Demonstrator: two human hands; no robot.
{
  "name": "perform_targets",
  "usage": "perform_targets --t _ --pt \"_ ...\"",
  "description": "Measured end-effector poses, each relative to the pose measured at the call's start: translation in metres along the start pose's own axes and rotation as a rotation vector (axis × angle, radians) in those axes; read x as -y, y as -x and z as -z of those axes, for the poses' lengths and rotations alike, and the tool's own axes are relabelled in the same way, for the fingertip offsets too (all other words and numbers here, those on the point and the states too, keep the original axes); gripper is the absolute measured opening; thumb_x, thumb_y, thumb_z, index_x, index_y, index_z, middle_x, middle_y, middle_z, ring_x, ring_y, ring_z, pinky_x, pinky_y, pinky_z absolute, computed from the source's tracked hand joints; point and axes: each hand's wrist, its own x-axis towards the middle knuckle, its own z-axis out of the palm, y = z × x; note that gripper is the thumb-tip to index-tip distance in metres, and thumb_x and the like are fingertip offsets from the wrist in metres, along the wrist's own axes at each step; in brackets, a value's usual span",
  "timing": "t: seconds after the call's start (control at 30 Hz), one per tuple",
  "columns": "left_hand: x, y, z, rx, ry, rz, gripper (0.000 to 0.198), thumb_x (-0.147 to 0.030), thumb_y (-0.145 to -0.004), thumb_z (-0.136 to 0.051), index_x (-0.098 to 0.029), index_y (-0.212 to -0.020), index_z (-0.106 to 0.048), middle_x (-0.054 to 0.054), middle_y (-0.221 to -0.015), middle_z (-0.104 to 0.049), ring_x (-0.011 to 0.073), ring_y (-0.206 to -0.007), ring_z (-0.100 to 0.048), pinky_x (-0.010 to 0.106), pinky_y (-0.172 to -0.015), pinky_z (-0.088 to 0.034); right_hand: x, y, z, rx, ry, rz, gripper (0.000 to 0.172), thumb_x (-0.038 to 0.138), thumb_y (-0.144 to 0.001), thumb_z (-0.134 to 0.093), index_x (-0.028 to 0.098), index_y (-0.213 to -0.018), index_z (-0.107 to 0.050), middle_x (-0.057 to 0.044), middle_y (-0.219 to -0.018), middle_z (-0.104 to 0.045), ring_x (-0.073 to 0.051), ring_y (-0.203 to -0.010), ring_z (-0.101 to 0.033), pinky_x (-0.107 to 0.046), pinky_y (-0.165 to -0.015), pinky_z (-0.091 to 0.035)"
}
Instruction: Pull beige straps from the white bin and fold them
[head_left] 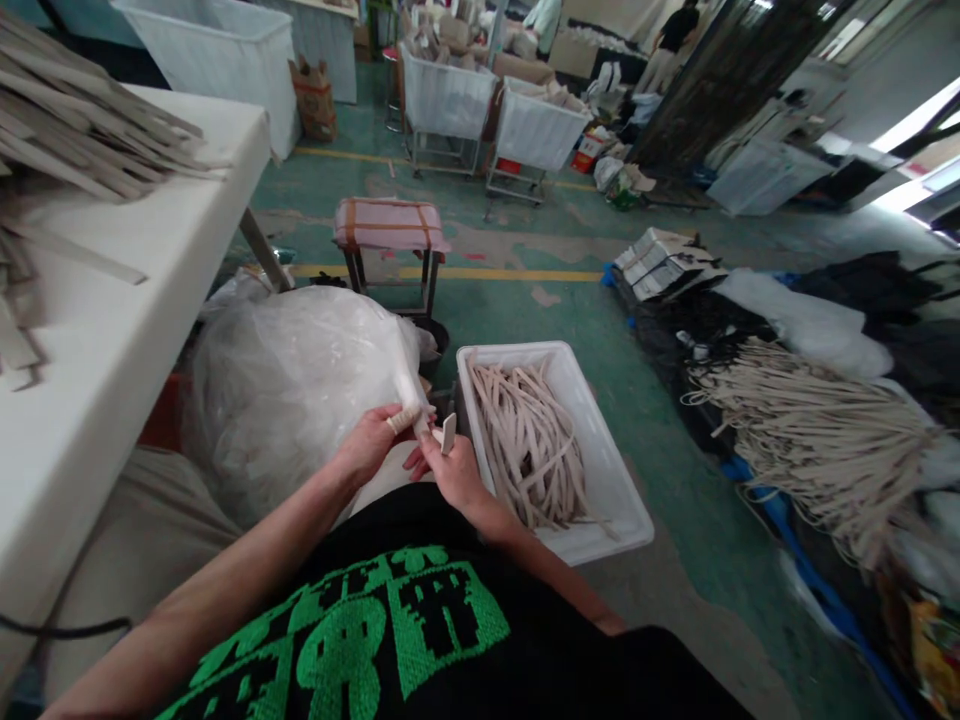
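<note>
While the left hand (367, 447) curls tightly around a pale strip (407, 385), the right hand (454, 478) pinches a small tab (448, 434) beside it, just left of a white plastic crate (592, 430) of beige straps (529, 445); close grip steadies the strip.

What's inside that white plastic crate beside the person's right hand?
A loose heap of flat beige straps fills the white plastic crate. They cover its floor, so anything lying beneath them cannot be seen.
</note>
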Motion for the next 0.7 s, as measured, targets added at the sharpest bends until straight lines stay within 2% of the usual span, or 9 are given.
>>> perform_targets --t 0.13,0.2,0.27,0.33,0.4,0.47,0.53,0.63,0.7 --pt "-0.004 -0.005 0.007 -0.148 0.029 -0.033 0.038 -0.045 -0.063 -0.097 -0.013 -0.073 -0.078 0.01 -0.074 -0.077 0.0221 -0.071 -0.069 0.034 -0.074 -0.056 -0.018 0.011 -0.002 0.059 -0.047 -0.085 0.078 0.089 -0.089 -0.049 0.015 -0.09 -0.076 -0.007 -0.07 -0.075 -0.018 -0.056 -0.071 -0.029 -0.059 -0.055" --pt "0.001 -0.003 0.006 -0.091 0.0 0.011 0.037 -0.046 -0.066 -0.096 -0.014 -0.074 -0.079 0.009 -0.071 -0.076 0.0221 -0.07 -0.069 0.035 -0.075 -0.056 -0.022 0.009 -0.001 0.049 -0.071 -0.114 0.079 0.09 -0.088 -0.049 0.016 -0.09 -0.075 -0.007 -0.069 -0.075 -0.018 -0.054 -0.07 -0.029 -0.057 -0.054" --pt "0.008 -0.001 0.001 0.027 -0.042 0.055 0.038 -0.05 -0.071 -0.092 -0.016 -0.068 -0.076 0.005 -0.056 -0.067 0.0189 -0.056 -0.061 0.033 -0.063 -0.052 -0.019 0.002 0.001 0.023 -0.086 -0.089 0.078 0.09 -0.088 -0.047 0.017 -0.082 -0.074 -0.007 -0.068 -0.074 -0.018 -0.056 -0.07 -0.029 -0.059 -0.056" --pt "0.009 0.0 -0.001 0.087 -0.064 0.06 0.041 -0.053 -0.074 -0.089 -0.017 -0.063 -0.073 0.002 -0.049 -0.06 0.0153 -0.046 -0.05 0.031 -0.053 -0.044 -0.013 -0.005 0.0 0.008 -0.096 -0.046 0.078 0.09 -0.089 -0.046 0.017 -0.079 -0.073 -0.008 -0.071 -0.075 -0.018 -0.058 -0.071 -0.03 -0.062 -0.057" --pt "0.004 -0.002 0.004 0.013 -0.059 0.012 0.041 -0.053 -0.071 -0.091 -0.016 -0.064 -0.074 0.004 -0.055 -0.065 0.0149 -0.048 -0.05 0.03 -0.052 -0.044 -0.012 -0.006 -0.004 0.01 -0.094 -0.031 0.078 0.088 -0.09 -0.047 0.016 -0.086 -0.076 -0.009 -0.075 -0.077 -0.018 -0.06 -0.072 -0.03 -0.063 -0.058" --pt "-0.004 -0.004 0.014 -0.113 -0.046 -0.039 0.04 -0.05 -0.064 -0.095 -0.014 -0.071 -0.078 0.007 -0.068 -0.073 0.0174 -0.058 -0.059 0.031 -0.063 -0.051 -0.017 -0.002 -0.009 0.04 -0.081 -0.062 0.077 0.087 -0.09 -0.051 0.014 -0.096 -0.078 -0.01 -0.078 -0.078 -0.018 -0.06 -0.072 -0.03 -0.063 -0.058" --pt "-0.008 -0.005 0.022 -0.165 -0.048 -0.04 0.041 -0.049 -0.06 -0.098 -0.014 -0.073 -0.079 0.009 -0.073 -0.076 0.0199 -0.067 -0.064 0.033 -0.074 -0.054 -0.024 0.001 -0.013 0.083 -0.085 -0.103 0.078 0.086 -0.089 -0.053 0.013 -0.098 -0.078 -0.011 -0.076 -0.077 -0.019 -0.06 -0.073 -0.031 -0.063 -0.058" --pt "-0.001 -0.001 0.019 -0.006 -0.092 0.066 0.043 -0.056 -0.066 -0.093 -0.017 -0.064 -0.075 0.006 -0.06 -0.069 0.0185 -0.057 -0.059 0.035 -0.07 -0.051 -0.022 -0.009 -0.013 0.066 -0.122 -0.097 0.08 0.091 -0.087 -0.049 0.015 -0.087 -0.077 -0.01 -0.068 -0.073 -0.021 -0.059 -0.072 -0.034 -0.064 -0.061" --pt "0.005 0.001 0.01 0.101 -0.101 0.092 0.051 -0.066 -0.072 -0.084 -0.022 -0.054 -0.067 0.002 -0.046 -0.053 0.0174 -0.048 -0.049 0.036 -0.059 -0.043 -0.011 -0.021 -0.011 0.013 -0.126 -0.047 0.083 0.096 -0.082 -0.048 0.017 -0.08 -0.075 -0.01 -0.063 -0.071 -0.024 -0.057 -0.072 -0.039 -0.066 -0.063"
